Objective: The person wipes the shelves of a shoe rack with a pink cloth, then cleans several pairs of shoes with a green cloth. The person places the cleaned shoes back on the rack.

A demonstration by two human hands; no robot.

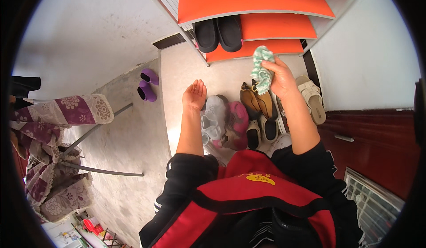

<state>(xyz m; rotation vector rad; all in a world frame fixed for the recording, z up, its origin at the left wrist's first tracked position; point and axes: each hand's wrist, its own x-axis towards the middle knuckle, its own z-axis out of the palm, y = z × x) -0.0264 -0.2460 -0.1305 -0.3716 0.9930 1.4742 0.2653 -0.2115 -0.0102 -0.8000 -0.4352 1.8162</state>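
Note:
My right hand [283,76] grips a bunched green-and-white cloth [263,70] above the floor in front of a shoe rack. Palm up and holding nothing, my left hand [194,95] hangs to the left, its fingers close together but extended. Below and between my arms stand white shoes [214,113], pink shoes [238,116], brown pointed shoes [249,100] and beige clogs [254,133] with dark insides. Black slippers [229,33] sit side by side on one of the rack's orange shelves [278,26].
Beige sandals [311,100] lie by the right wall, near a dark red wooden panel [369,155]. Purple clogs [148,86] stand on the floor to the left. Patterned fabric [71,110] drapes over a metal stand whose legs [106,171] reach across the floor.

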